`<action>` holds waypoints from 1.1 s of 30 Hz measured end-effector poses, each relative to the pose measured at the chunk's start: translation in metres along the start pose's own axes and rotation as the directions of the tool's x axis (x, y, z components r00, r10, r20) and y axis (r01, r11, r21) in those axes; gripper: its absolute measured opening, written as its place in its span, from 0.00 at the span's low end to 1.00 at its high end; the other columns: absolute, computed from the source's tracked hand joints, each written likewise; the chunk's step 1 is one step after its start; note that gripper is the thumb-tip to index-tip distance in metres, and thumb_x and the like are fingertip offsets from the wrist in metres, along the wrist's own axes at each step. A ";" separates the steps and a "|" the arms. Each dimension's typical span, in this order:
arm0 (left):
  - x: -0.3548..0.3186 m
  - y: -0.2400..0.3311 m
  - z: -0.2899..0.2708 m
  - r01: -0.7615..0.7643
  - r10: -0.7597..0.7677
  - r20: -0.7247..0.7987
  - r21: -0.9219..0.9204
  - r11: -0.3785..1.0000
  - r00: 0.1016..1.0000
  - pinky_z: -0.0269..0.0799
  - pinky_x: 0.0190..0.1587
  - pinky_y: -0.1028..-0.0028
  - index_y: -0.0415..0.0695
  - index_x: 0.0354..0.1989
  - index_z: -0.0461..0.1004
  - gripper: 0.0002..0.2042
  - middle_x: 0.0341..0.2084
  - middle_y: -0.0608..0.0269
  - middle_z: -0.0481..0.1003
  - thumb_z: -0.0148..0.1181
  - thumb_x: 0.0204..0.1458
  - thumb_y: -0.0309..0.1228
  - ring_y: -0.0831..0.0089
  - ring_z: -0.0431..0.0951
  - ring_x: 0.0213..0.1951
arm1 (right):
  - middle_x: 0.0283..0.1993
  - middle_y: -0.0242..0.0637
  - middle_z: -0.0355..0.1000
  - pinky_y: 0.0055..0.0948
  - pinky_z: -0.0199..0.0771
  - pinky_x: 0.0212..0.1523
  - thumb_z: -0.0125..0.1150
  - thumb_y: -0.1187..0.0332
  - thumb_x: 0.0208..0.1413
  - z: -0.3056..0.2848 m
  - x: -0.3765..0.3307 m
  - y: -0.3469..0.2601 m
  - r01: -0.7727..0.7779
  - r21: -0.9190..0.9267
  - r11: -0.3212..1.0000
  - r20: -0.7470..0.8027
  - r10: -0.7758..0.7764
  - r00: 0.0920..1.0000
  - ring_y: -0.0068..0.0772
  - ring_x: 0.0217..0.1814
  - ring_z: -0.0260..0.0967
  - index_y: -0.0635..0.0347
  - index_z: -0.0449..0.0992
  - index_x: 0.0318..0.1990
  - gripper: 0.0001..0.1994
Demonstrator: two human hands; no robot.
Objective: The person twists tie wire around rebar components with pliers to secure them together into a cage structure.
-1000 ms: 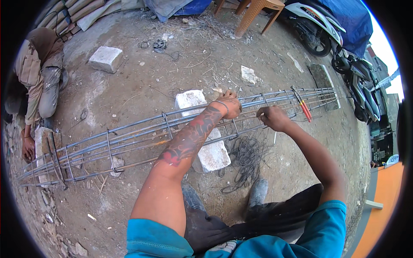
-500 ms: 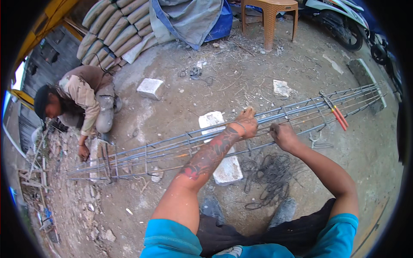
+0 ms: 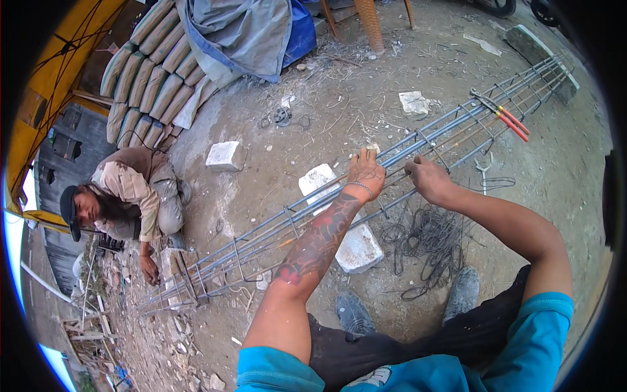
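Note:
A long rebar cage (image 3: 297, 215) of steel bars and square stirrups runs slantwise in front of me, from near left to far right. My left hand (image 3: 366, 175) is closed over its far bars. Close beside it, my right hand (image 3: 429, 179) has its fingers pinched at the near bars, next to a stirrup; what sits between the fingertips is hidden. Pincers with red handles (image 3: 513, 123) lie across the cage to the right. Beneath the cage are white blocks (image 3: 358, 249), and a tangle of dark tie wire (image 3: 434, 248) lies on the ground near my feet.
At the left a co-worker (image 3: 134, 196) crouches, one hand near the cage's end. Stacked sacks (image 3: 150, 72) and a grey-blue tarp (image 3: 241, 32) stand behind. A concrete slab (image 3: 537, 53) is under the far end. A metal hook tool (image 3: 484, 172) lies near the wire.
My view has turned, so the cage looks more slanted. Both hands stay at nearly the same place on it. The co-worker's head has lifted and turned.

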State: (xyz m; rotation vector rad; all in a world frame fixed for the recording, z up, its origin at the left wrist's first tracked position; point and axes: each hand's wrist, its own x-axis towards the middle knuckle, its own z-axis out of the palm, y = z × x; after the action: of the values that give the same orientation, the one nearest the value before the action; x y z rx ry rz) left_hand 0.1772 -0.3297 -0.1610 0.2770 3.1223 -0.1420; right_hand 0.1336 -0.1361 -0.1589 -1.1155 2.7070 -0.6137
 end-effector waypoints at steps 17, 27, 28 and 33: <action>0.017 -0.002 0.023 0.140 -0.145 -0.127 -0.048 0.989 0.981 0.73 0.30 0.65 0.49 0.24 0.81 0.06 0.22 0.60 0.79 0.58 0.41 0.32 0.66 0.80 0.28 | 0.37 0.49 0.73 0.39 0.68 0.41 0.45 0.73 0.51 0.034 0.040 0.003 -0.236 0.788 0.568 0.190 0.140 0.972 0.41 0.41 0.71 0.67 0.74 0.42 0.15; -0.016 -0.011 0.002 0.011 -0.120 -0.378 -0.278 0.961 0.918 0.72 0.30 0.59 0.42 0.20 0.76 0.06 0.21 0.48 0.75 0.58 0.37 0.31 0.55 0.78 0.27 | 0.30 0.58 0.71 0.47 0.69 0.37 0.51 0.79 0.47 0.033 0.030 -0.014 0.211 0.176 0.962 -0.154 -0.185 0.971 0.60 0.35 0.70 0.68 0.71 0.35 0.07; -0.020 -0.012 0.000 -0.010 -0.108 -0.421 -0.267 0.964 0.901 0.72 0.30 0.59 0.42 0.20 0.76 0.06 0.21 0.48 0.75 0.58 0.37 0.31 0.55 0.78 0.27 | 0.29 0.58 0.71 0.46 0.68 0.35 0.50 0.80 0.46 0.034 0.033 -0.018 0.190 0.165 0.968 -0.154 -0.165 0.974 0.59 0.34 0.70 0.68 0.71 0.35 0.07; -0.029 -0.006 -0.006 -0.052 -0.084 -0.476 -0.266 0.963 0.876 0.71 0.29 0.60 0.42 0.20 0.75 0.06 0.19 0.51 0.74 0.57 0.37 0.31 0.55 0.78 0.26 | 0.20 0.54 0.69 0.45 0.68 0.30 0.50 0.82 0.44 0.034 0.043 -0.030 0.201 0.190 0.961 -0.185 -0.166 0.969 0.56 0.27 0.70 0.69 0.71 0.36 0.09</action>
State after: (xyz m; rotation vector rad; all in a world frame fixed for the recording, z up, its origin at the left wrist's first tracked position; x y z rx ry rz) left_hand 0.2043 -0.3402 -0.1543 0.3246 3.5752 0.4249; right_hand 0.1314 -0.1961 -0.1762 -1.3222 2.6115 -1.0373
